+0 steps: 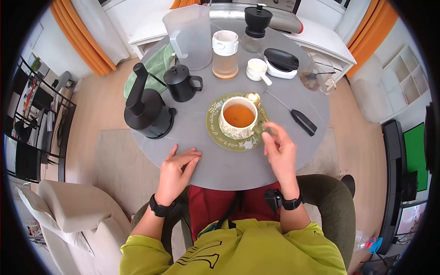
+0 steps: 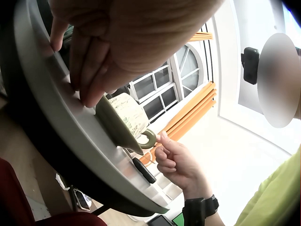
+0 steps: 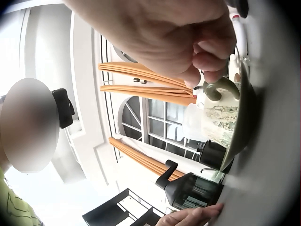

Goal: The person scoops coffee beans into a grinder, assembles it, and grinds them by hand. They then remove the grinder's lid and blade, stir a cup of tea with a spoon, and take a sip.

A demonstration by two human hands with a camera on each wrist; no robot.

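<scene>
A floral teacup (image 1: 232, 130) of amber tea stands on a green patterned saucer (image 1: 219, 137). A gold-coloured spoon (image 1: 253, 97) lies on the saucer's far side. My right hand (image 1: 282, 153) is beside the cup's green handle (image 2: 150, 138), thumb and forefinger slightly apart, fingertips right at its outer edge. In the left wrist view no finger passes through the handle's loop, and the other fingers are bent toward the palm. Left of the saucer, my left hand (image 1: 176, 172) rests on the near table edge with fingers extended, holding nothing.
Left of the cup stand a black hand-cranked device (image 1: 149, 114) and a black pot (image 1: 182, 83). Behind are a frosted pitcher (image 1: 190, 36), a lidded jar (image 1: 225, 55), a coffee grinder (image 1: 257, 27) and a small white cup (image 1: 256, 68). A milk frother (image 1: 302, 122) lies at right.
</scene>
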